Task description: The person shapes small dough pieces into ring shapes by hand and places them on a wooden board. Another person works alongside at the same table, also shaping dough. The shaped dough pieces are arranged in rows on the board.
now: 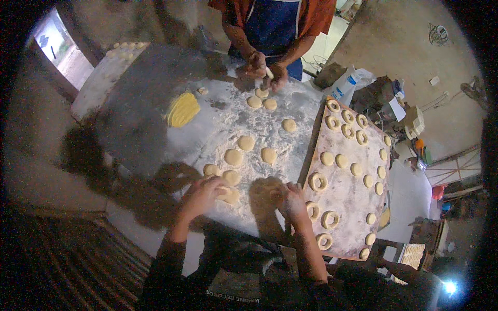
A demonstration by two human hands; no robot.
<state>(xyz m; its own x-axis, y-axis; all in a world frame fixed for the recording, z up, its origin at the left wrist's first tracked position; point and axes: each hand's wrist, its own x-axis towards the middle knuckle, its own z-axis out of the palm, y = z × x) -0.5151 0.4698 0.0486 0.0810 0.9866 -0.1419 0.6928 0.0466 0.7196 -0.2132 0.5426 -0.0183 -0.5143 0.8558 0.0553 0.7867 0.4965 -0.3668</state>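
Observation:
My left hand (204,196) is at the table's near edge, its fingers closed over the side of a pale dough round (228,195). Close by lie two more dough rounds, one beyond it (231,178) and one to its left (211,170). My right hand (293,203) hovers near the table's right front edge, beside the board; its fingers are smeared by motion, and I cannot make out whether they hold anything. Farther in, several flattened rounds (233,157) rest on the floured metal table (140,114).
Across the table a person in a blue apron (272,23) handles a dough piece (269,72). A wooden board (347,197) at right bears several dough rings (330,220) and rounds (341,161). A yellow slab (182,110) lies at left, and another loaded board (98,85) beyond.

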